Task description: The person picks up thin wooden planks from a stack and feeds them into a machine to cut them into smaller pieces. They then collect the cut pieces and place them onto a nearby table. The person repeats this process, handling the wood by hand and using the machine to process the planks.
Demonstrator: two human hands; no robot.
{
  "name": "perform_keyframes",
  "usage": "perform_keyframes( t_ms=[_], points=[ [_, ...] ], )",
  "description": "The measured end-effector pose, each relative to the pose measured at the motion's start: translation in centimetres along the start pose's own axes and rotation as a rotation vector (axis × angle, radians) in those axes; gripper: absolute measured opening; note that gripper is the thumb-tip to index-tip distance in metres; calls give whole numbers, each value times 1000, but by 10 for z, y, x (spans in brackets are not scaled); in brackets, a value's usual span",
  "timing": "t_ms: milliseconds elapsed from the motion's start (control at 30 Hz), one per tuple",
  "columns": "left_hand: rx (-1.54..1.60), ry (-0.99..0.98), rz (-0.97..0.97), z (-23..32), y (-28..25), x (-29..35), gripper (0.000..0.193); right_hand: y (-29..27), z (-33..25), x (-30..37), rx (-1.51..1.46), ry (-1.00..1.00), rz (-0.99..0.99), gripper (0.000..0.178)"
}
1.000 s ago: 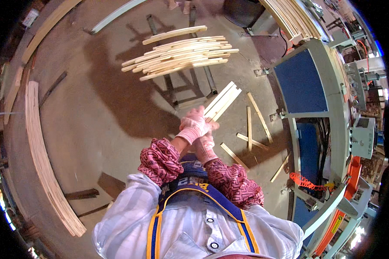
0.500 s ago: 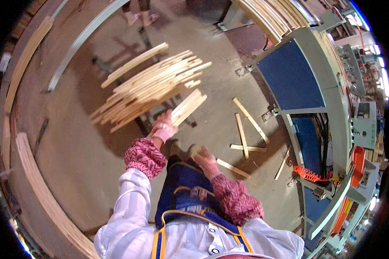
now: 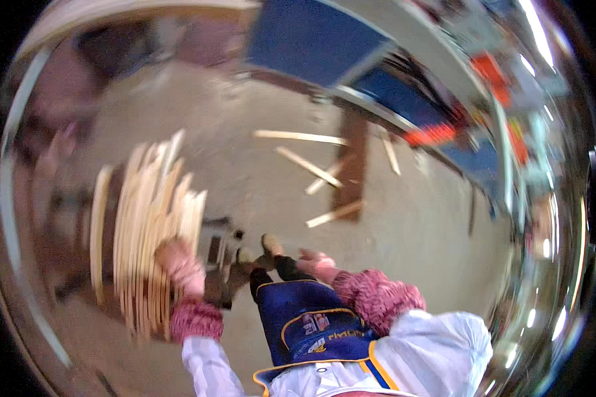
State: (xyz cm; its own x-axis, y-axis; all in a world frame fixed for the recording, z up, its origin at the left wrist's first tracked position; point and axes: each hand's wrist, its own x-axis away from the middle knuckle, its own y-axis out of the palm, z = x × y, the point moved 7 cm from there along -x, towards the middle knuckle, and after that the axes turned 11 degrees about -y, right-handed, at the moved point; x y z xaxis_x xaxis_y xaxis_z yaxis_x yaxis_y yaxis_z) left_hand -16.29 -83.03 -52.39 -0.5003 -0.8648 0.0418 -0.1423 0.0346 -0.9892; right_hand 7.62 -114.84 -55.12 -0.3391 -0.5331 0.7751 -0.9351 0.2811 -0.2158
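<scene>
On the left lies a stack of long pale wooden strips (image 3: 139,218), side by side and raised above the floor on a dark stand. My left hand (image 3: 181,263), in a pinkish glove, is at the stack's right edge. Its fingers, blurred, seem closed around a short bundle of wooden strips that runs forward from the hand and lies against the stack. My right hand (image 3: 318,262), gloved too, hangs in front of my blue apron (image 3: 311,324), away from the strips. Motion smears its fingers, and I make out nothing in them.
Several loose wooden pieces (image 3: 300,137) are scattered on the concrete floor (image 3: 404,225) ahead. Beyond them stands a machine with blue panels (image 3: 311,43) and a red coiled hose (image 3: 432,135). A pale metal rail (image 3: 13,225) curves along the far left.
My view has swung to the right, so the stack now appears farther left and more upright. My left hand has brought its bundle against the stack's right edge.
</scene>
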Motion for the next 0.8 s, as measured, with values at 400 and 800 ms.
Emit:
perform_keyframes(
  t_ms=[400,800],
  points=[
    [9,51,-152,-33,48,-74,81,7,-65,79,130,-11,260,61],
    [21,636,-452,196,-142,121,93,48,83,305,-35,129,591,70]
  ],
)
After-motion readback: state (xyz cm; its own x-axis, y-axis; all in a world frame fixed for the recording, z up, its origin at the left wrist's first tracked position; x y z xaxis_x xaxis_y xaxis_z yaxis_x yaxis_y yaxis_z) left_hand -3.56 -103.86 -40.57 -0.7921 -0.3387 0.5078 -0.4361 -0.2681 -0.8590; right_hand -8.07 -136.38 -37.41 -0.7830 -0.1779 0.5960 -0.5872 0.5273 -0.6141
